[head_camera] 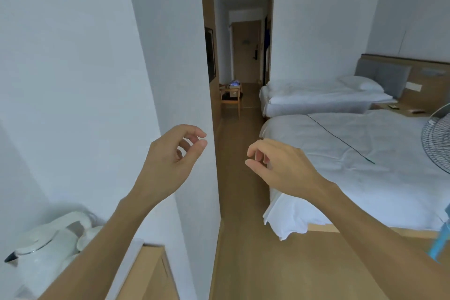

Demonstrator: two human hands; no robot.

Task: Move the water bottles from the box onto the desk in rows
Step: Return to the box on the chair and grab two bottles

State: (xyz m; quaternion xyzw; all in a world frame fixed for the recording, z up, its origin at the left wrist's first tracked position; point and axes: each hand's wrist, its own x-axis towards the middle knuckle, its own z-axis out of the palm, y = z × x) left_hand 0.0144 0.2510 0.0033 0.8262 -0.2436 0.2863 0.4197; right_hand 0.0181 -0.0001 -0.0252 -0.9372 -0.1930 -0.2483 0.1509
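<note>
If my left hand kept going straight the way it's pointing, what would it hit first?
Probably the white wall corner just ahead of the left hand; its fingertips already overlap that edge, though depth is unclear.

View: single, head-worn, wide-angle.
Facing: forward and slightly down, along the wooden floor toward the far door at upper centre.
Near field: left hand and right hand at mid-frame, close to lens.
Left of frame: white wall, very near.
Right of frame: near bed.
Shared coverage: not applicable, one view only.
</note>
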